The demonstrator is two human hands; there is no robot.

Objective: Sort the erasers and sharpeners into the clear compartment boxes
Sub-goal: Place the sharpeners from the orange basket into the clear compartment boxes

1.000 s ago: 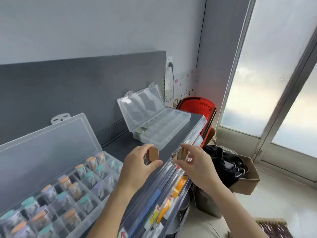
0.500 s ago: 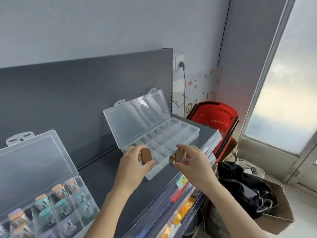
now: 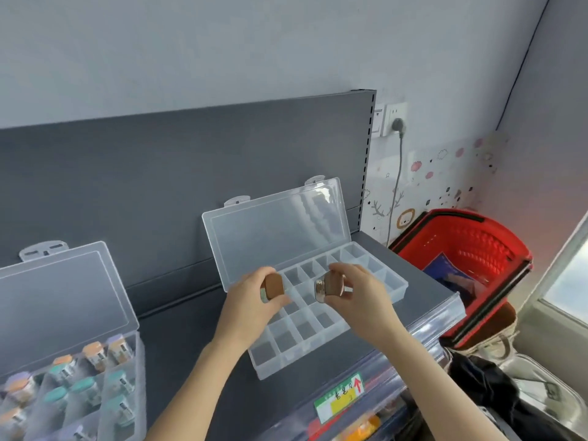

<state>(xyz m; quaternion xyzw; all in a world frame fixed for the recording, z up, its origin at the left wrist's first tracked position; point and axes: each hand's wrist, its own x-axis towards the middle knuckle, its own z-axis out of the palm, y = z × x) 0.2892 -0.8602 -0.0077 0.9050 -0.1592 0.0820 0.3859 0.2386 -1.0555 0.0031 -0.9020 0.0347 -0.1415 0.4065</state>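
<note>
My left hand (image 3: 251, 305) grips a small brown block-shaped item (image 3: 275, 286). My right hand (image 3: 358, 296) pinches a second brown item with a shiny silver end (image 3: 327, 287). Both hands hover over the middle of an open clear compartment box (image 3: 321, 354) on the dark grey shelf (image 3: 191, 342); the compartments I can see in it look empty. Its lid (image 3: 273, 227) leans back against the shelf's back panel. A second open clear box (image 3: 63, 389) at the lower left holds several small pieces with orange, teal and purple tops.
A red shopping basket (image 3: 467, 249) stands right of the shelf end with something dark blue inside. A wall socket with a plugged cable (image 3: 397, 125) is above it. Black fabric and a bag (image 3: 496, 389) lie at the lower right. The shelf's front rail carries a price label (image 3: 339, 397).
My view has swung left and up toward the shelf. Both hands, still holding their brown items, have moved from the shelf's front edge to over the empty compartment box.
</note>
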